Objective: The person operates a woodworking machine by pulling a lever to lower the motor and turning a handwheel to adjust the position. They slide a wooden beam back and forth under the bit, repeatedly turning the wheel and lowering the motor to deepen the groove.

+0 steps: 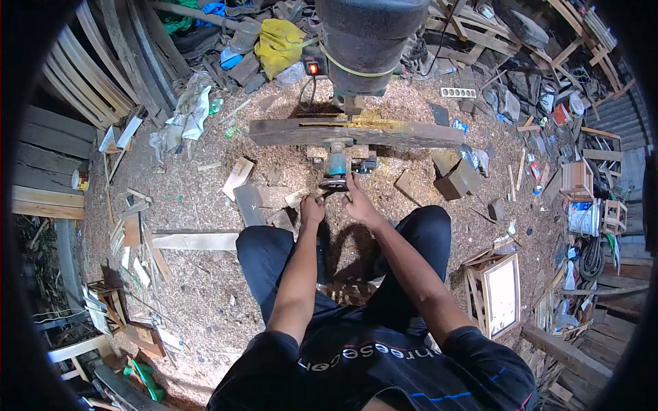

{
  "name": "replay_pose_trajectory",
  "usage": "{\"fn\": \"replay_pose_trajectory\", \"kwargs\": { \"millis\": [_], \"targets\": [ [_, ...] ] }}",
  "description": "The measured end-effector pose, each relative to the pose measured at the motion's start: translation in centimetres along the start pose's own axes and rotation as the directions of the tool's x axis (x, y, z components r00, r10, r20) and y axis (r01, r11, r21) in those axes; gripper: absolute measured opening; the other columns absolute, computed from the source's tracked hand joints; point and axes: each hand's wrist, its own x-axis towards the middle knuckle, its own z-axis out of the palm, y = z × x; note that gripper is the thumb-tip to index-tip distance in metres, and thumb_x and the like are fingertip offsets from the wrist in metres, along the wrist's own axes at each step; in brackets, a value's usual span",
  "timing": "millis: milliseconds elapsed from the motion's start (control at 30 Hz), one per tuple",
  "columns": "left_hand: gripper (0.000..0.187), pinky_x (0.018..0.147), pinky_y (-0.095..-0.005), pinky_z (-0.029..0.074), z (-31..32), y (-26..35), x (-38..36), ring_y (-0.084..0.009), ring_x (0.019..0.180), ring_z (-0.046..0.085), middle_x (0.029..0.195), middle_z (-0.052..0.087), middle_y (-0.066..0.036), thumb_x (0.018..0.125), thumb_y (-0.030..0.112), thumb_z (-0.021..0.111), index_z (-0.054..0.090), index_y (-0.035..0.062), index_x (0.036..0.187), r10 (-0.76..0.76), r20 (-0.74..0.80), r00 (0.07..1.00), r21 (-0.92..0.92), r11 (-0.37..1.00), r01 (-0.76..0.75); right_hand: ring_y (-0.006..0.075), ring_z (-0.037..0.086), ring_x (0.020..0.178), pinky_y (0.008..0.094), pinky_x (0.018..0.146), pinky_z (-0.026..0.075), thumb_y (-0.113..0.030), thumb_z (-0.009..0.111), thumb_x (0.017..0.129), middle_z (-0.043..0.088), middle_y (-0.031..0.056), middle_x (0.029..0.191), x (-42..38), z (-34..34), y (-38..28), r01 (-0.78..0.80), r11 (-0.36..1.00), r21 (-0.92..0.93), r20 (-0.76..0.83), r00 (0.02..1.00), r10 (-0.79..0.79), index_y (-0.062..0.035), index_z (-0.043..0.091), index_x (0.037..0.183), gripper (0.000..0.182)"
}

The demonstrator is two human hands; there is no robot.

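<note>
At centre, work seems underway: left hand (312, 209) curled, right hand (363, 207) extended beside the disc (333, 184); I cannot tell what either pinches.

Between 11 and 12 o'clock, yellow seen on bag (279, 48). At 12, dark-grey drum (370, 38) ringed by yellow-green band (361, 72). Centre: housing (337, 163) coloured teal. At 6, black shirt (363, 363) marked with white lettering, blue stripe.

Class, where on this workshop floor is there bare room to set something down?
The chip-strewn brown floor between the long pale wooden board and the person's lap has room, barring small scraps. Wooden blocks crowd around the teal power tool; scrap piles fill the far right.
</note>
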Motion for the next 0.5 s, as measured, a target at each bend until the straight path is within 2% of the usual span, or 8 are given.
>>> {"fn": "replay_pose_trajectory", "kwargs": {
  "millis": [100,133,200,267,333,400,500],
  "targets": [
    [0.027,0.092,-0.0438,0.046,-4.7,4.2,-0.3,-0.0396,0.105,0.058,0.106,0.063,-0.025,0.085,0.019,0.062,0.064,-0.002,0.103,-0.01,-0.072,0.997,-0.167,0.986,-0.003,0.0413,0.04,0.132,0.0385,0.109,0.032,-0.011,0.054,0.091,0.037,0.0337,0.141,2.1,-0.7,1.1,0.064,0.998,-0.009,-0.183,0.981,-0.064,0.0039,0.031,0.143,0.059],
    [0.027,0.093,-0.0427,0.045,-5.6,4.7,0.4,-0.0394,0.105,0.058,0.107,0.063,-0.024,0.086,0.017,0.062,0.064,-0.0025,0.105,0.129,-0.186,0.974,-0.204,0.965,-0.167,0.0371,0.056,0.116,0.0365,0.1,0.043,-0.018,0.052,0.095,0.054,0.0311,0.126,2.0,-3.9,-3.0,-0.016,0.989,0.146,-0.231,0.972,0.05,0.0063,0.043,0.134,0.047],
    [0.026,0.093,-0.0426,0.045,-11.1,10.1,0.3,-0.038,0.103,0.059,0.109,0.063,-0.022,0.087,0.015,0.061,0.063,-0.0021,0.106,0.246,-0.365,0.898,-0.206,0.919,-0.336,0.0397,0.057,0.112,0.0398,0.098,0.044,-0.021,0.049,0.096,0.058,0.0266,0.121,2.6,-8.7,-8.3,-0.026,0.959,0.283,-0.316,0.941,0.118,0.0079,0.047,0.129,0.043],
    [0.026,0.093,-0.0426,0.045,-16.9,16.1,0.3,-0.0363,0.102,0.059,0.109,0.062,-0.021,0.089,0.014,0.059,0.061,-0.0019,0.109,0.364,-0.482,0.797,-0.236,0.822,-0.518,0.0332,0.059,0.111,0.038,0.095,0.046,-0.023,0.049,0.097,0.061,0.0245,0.118,4.2,-12.0,-11.4,0.231,0.957,0.178,-0.584,0.807,-0.086,0.0059,0.054,0.123,0.039],
    [0.024,0.092,-0.0438,0.044,-22.6,22.1,-0.3,-0.0393,0.104,0.056,0.108,0.059,-0.021,0.09,0.012,0.057,0.058,-0.0027,0.109,0.471,-0.591,0.655,-0.13,0.745,-0.654,0.0311,0.059,0.112,0.0382,0.094,0.047,-0.025,0.049,0.098,0.061,0.0223,0.118,3.7,-17.1,-18.5,0.332,0.933,0.142,-0.654,0.739,-0.163,0.0045,0.055,0.123,0.039],
    [0.023,0.093,-0.0434,0.043,-26.2,26.6,-0.1,-0.0378,0.106,0.055,0.109,0.059,-0.02,0.089,0.011,0.057,0.058,-0.0017,0.108,0.523,-0.66,0.539,-0.121,0.634,-0.763,0.0289,0.059,0.112,0.0369,0.093,0.048,-0.022,0.051,0.097,0.061,0.0209,0.119,4.0,-20.4,-22.3,0.396,0.9,0.184,-0.694,0.701,-0.167,0.0048,0.054,0.124,0.038],
    [0.022,0.092,-0.0435,0.043,-30.1,32.2,-0.3,-0.0362,0.106,0.055,0.109,0.059,-0.018,0.086,0.009,0.058,0.059,-0.0002,0.106,0.584,-0.734,0.346,-0.015,0.496,-0.868,0.0272,0.06,0.11,0.0357,0.092,0.048,-0.019,0.052,0.097,0.062,0.0198,0.117,4.4,-24.6,-27.0,0.535,0.837,0.115,-0.748,0.601,-0.282,0.0047,0.054,0.123,0.035]
  ]
}}
